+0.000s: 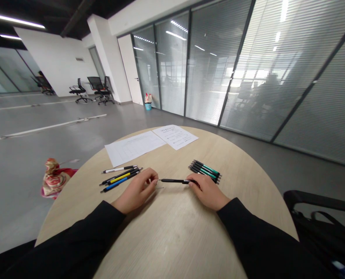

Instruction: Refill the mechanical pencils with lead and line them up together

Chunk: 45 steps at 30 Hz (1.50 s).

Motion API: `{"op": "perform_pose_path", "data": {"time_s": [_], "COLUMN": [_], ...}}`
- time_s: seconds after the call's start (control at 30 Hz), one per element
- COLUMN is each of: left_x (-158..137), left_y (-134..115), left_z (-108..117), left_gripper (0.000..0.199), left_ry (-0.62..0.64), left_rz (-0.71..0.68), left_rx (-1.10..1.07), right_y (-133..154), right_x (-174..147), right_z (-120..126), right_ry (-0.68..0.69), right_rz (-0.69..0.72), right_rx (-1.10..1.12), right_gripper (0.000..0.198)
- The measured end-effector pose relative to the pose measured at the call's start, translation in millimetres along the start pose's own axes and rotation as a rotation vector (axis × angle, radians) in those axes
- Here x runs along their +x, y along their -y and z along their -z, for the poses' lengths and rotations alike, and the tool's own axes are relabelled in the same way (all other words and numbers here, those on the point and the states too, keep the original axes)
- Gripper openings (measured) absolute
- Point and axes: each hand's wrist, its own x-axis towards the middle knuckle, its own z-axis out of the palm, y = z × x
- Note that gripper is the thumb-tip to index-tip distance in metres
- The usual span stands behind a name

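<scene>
Blk pen (174, 181) over table (172, 240), btwn both hands: L hand (139, 190) pinches thin tip, R hand (209, 190) grips other end. Its markings too small to read. R hand partly blocks grn/blk pens (207, 169); mixed-colour pens (120, 178) by L hand. Printed sheets (136, 148) farther back, text illegible.

Black wheeled chairs (95, 83) are parked by a white column (110, 58), a round blue bin (148, 106) by dark-framed glass panels (173, 73).
</scene>
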Motion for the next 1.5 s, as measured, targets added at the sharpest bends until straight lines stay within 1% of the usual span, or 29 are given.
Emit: {"op": "perform_pose_path", "data": {"time_s": [0.13,0.3,0.83,1.0,1.1,1.17,1.27,1.33,1.5], "left_x": [0,1,1,0,-1,-2,-2,-2,-2], "left_y": [0,-3,-4,-4,-1,2,6,8,8], "left_z": [-1,-2,-1,-3,-3,-3,-4,-5,-8], "left_gripper": [0.015,0.017,0.019,0.017,0.019,0.02,0.02,0.021,0.021], "left_ry": [-0.008,0.018,0.049,0.007,-0.025,0.002,0.094,0.15,0.221], "left_rz": [0.013,0.021,0.009,0.047,0.066,0.025,-0.093,-0.143,-0.143], "left_rx": [-0.021,-0.03,0.026,0.044,0.084,0.144,0.25,0.305,0.383], "right_y": [3,3,2,1,0,-1,-2,-2,-1], "right_x": [0,0,0,0,1,2,2,2,2], "right_z": [1,0,0,0,1,1,2,2,1], "right_ry": [0.018,0.018,0.012,0.0,-0.047,-0.082,-0.104,-0.107,-0.101], "right_rz": [0.001,0.008,0.02,0.007,-0.016,-0.031,-0.052,-0.063,-0.069], "right_rx": [0.005,0.014,0.003,0.011,0.008,0.005,0.003,0.002,0.011], "right_gripper": [0.016,0.016,0.016,0.016,0.015,0.015,0.016,0.016,0.015]}}
